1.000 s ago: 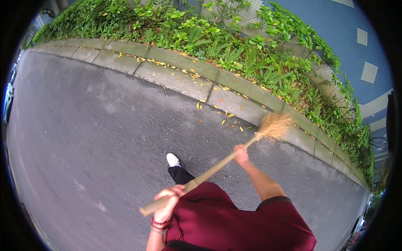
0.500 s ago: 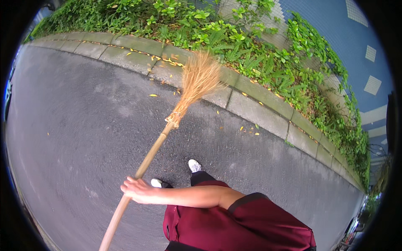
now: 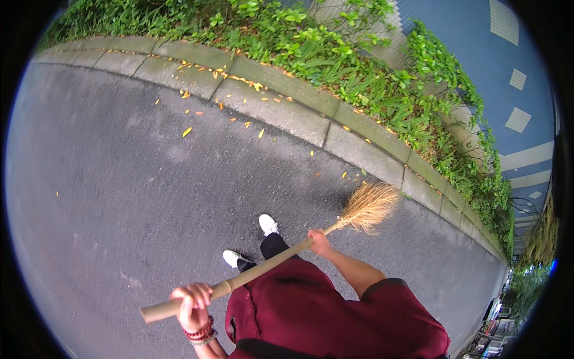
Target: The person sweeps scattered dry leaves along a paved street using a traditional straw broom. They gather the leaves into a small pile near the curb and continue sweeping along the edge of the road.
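A straw broom (image 3: 272, 263) with a long bamboo handle slants across my body, its bristles (image 3: 371, 207) out to the right over the asphalt near the kerb. My left hand (image 3: 192, 304), with red and pale bead bracelets at the wrist, is closed round the handle close to its butt end. Farther along, my right hand (image 3: 319, 242) grips the handle a little below the bristles. Yellow and orange fallen leaves (image 3: 187, 131) lie scattered on the road at the kerb's foot. Whether the bristle tips touch the ground, I cannot tell.
A stone kerb (image 3: 272, 110) curves across the far side, with leaves along its joint. Behind it grows a strip of green plants (image 3: 335, 54), then a blue tiled wall (image 3: 508, 66). My white shoes (image 3: 268, 224) stand on the asphalt (image 3: 119, 197).
The broom head has swung from the kerb to the right and nearer me. My right hand has moved right; my left hand has come into view on the handle. Leaves now lie spread on the road.
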The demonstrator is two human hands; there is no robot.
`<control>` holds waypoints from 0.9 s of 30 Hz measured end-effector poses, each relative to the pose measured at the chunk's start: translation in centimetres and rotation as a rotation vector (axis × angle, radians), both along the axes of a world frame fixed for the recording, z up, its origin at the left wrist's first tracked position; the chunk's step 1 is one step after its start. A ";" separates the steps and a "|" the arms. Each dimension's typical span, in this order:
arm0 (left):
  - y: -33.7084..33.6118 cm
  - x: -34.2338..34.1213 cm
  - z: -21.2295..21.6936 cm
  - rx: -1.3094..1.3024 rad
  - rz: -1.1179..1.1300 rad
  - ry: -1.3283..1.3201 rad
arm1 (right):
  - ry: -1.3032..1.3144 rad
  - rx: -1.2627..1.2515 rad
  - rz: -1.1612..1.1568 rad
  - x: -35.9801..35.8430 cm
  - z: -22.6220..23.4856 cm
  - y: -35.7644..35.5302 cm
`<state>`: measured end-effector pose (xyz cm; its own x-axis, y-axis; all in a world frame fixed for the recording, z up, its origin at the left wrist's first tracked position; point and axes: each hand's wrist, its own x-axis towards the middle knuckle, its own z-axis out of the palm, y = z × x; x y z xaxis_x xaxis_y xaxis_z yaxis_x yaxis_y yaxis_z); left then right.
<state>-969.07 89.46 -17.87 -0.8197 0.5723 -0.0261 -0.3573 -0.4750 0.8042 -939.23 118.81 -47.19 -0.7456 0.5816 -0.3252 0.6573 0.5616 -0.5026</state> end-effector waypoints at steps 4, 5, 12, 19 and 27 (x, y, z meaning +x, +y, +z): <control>-12.0 -1.7 2.2 -0.183 0.407 -0.014 | 0.097 0.017 0.175 -11.2 1.6 -6.5; -15.2 -2.0 3.9 -0.190 0.474 0.009 | 0.126 -0.046 0.219 -14.9 3.0 -8.5; -25.7 -0.5 14.8 0.302 0.915 0.241 | 0.429 -0.227 0.531 -37.6 13.4 -20.8; -32.7 -8.5 14.1 0.396 1.013 0.306 | 0.625 -0.096 0.503 -45.1 20.2 -23.7; -21.3 -29.7 -0.6 0.028 0.547 -0.128 | 0.223 0.148 0.105 -39.4 10.8 -16.8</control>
